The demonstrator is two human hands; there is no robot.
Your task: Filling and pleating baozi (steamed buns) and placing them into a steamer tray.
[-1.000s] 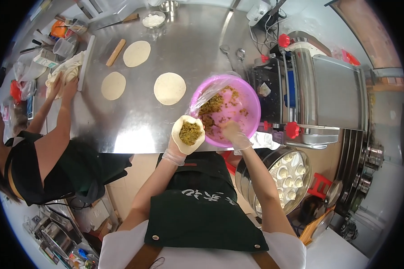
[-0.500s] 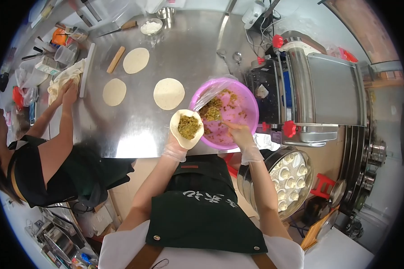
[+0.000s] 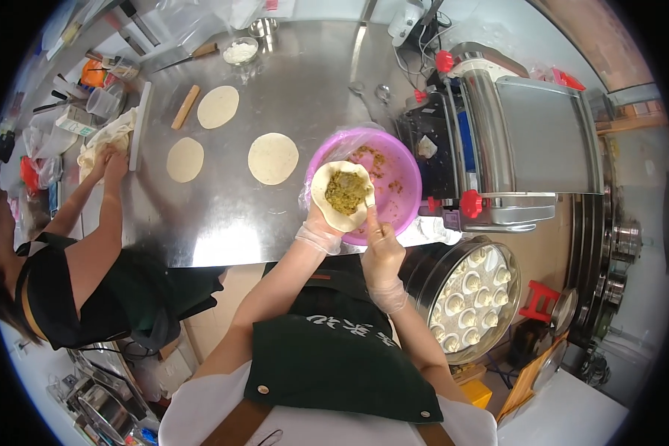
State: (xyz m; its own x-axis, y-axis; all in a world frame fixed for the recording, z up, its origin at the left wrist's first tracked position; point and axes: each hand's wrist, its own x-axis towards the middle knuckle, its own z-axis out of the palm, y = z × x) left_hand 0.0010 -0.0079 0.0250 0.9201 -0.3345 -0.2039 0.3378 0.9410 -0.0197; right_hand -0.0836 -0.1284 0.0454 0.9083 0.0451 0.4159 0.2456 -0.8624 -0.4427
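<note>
My gloved left hand [image 3: 320, 227] cups a round dough wrapper [image 3: 324, 186] heaped with green-brown filling [image 3: 343, 192], held over the near left part of a pink bowl [image 3: 400, 173]. My gloved right hand [image 3: 382, 259] is closed at the wrapper's right edge, raised fingers touching it; what it grips, if anything, I cannot make out. The bowl has smears of filling inside and clear plastic at its rim. On the steel table [image 3: 223, 223], three flat dough rounds [image 3: 273, 158] lie left of the bowl, near a wooden rolling pin [image 3: 186, 106].
At far left a co-worker's hands [image 3: 110, 157] are on pale cloth or dough [image 3: 93, 152]. A steel machine with red knobs [image 3: 470, 202] stands right of the bowl. A round tray of shaped dough pieces [image 3: 482, 297] sits below it. Spoons [image 3: 382, 94] and a flour bowl [image 3: 239, 52] lie at the back.
My left hand has moved right and up with the filled wrapper, further over the bowl. My right hand has come out of the bowl down to the wrapper's right edge.
</note>
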